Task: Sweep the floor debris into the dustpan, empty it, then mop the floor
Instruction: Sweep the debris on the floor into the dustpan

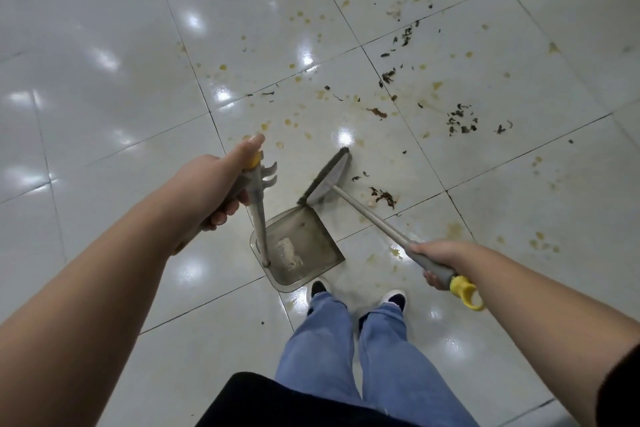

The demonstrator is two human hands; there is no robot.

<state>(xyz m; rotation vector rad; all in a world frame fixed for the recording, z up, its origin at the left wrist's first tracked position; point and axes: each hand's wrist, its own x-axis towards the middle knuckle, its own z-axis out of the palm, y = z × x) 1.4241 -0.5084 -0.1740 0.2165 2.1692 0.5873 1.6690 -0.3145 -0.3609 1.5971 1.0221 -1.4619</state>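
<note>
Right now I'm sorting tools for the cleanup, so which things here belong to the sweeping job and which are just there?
Part of the job:
- broom, in the right hand
- dustpan, its handle in the left hand
- dark leaf debris on the tiles
- yellowish stains, for mopping later

Just there:
- shoes
- jeans
- no mop in view

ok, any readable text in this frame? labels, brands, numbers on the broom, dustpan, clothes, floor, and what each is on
None: no word, brand, number or sign reads anywhere in the head view.
Dustpan: a pale ridged patch inside, no lettering.
Broom: plain grey head and handle, plain yellow end cap.
Left hand and right hand cover part of each handle; any print beneath is hidden.
Jeans and floor tiles: unmarked.
</note>
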